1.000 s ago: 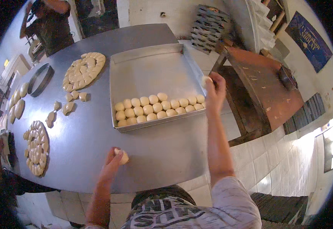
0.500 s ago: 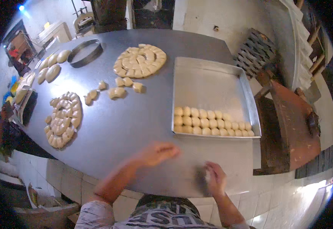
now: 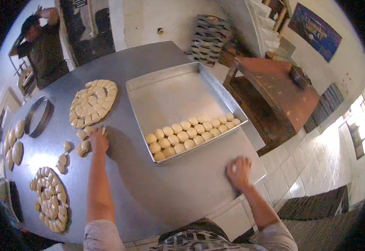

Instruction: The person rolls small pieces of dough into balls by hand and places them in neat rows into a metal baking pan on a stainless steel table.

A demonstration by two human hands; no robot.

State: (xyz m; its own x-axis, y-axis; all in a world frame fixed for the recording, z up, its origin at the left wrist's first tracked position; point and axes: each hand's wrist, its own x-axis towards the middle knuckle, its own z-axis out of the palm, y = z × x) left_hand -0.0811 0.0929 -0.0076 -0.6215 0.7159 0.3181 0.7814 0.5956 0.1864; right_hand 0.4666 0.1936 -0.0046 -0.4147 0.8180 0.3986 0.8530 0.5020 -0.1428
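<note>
1. Dough piece, mostly hidden, is held on the near right part of the table; the fingers of the right hand are curled around it. No pointing direction or long axis can be told.
2. At the near left, a cut dough coil is laid, its longer axis running roughly near to far.
3. In the tray, dough balls are set along the near wall: two long rows and a third, seemingly shorter. The rows are slanted away to the right; the balls, being round, are pointed nowhere.
4. Loose pieces are reached by the left hand, its fingers lowered; whether one is pinched cannot be told.
5. Beyond, a second coil is seen. Rounding is judged partly done; coils and loose pieces are left unrounded.
</note>
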